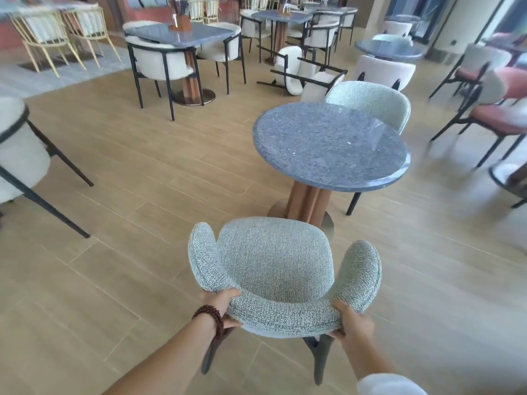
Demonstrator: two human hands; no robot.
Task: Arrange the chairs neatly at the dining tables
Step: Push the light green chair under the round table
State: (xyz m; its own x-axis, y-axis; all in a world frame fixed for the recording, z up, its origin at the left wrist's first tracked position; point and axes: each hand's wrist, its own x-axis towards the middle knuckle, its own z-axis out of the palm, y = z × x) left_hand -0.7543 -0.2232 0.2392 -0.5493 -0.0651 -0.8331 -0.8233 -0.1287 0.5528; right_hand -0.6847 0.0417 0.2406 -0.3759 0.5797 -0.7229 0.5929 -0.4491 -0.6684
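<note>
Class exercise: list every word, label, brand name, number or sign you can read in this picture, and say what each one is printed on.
None: no readable text shows anywhere in the view.
The round table top is bare speckled stone, with no label.
The grey chair held by the left hand and right hand shows plain fabric only.
The brown holder on the far table is too blurred to tell.
</note>
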